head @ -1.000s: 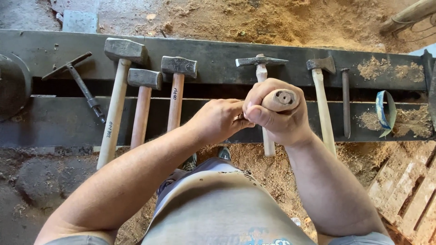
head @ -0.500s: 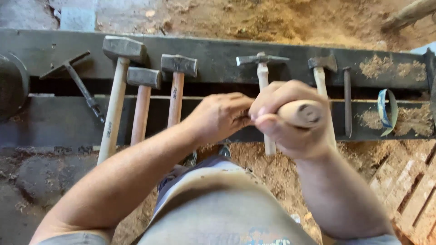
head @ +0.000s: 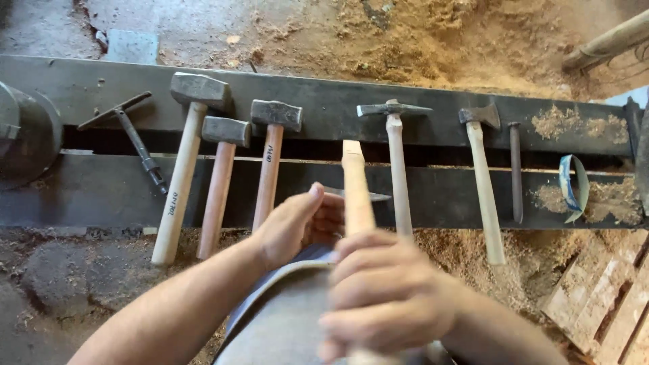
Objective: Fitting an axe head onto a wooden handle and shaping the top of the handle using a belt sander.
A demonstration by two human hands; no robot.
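Right hand (head: 385, 297) nearest the camera, blurred, grip wrapped tight around lower end of a pale wooden handle (head: 355, 189). Handle upright, tapered top end pointing away toward the desk. Forearm coming in from lower right, knuckles up.

Left hand (head: 301, 223) just beyond, beside the handle on its left, grip pinched shut on a thin dark blade (head: 358, 195); blade lies across the handle, pointed tip poking out on the right side. Thumb up, fingers curled toward the handle. Left forearm in from lower left, crossing above the lap.

Sawdust and dirt on the floor below.

Farther: dark plank desk (head: 94, 189) with tools laid in a row, heads away, handles toward the person. From left: dark metal T-shaped tool (head: 132, 135), large sledge hammer (head: 186, 142), two smaller sledge hammers (head: 223, 176) (head: 272, 145), pick-headed hammer (head: 395, 155), small hatchet (head: 483, 176), dark chisel (head: 516, 169), loop of blue strap (head: 573, 186). Sawdust piles at the right end of the desk. Round dark metal object (head: 23, 135) at far left. Wooden pallet slats (head: 608, 304) at lower right.
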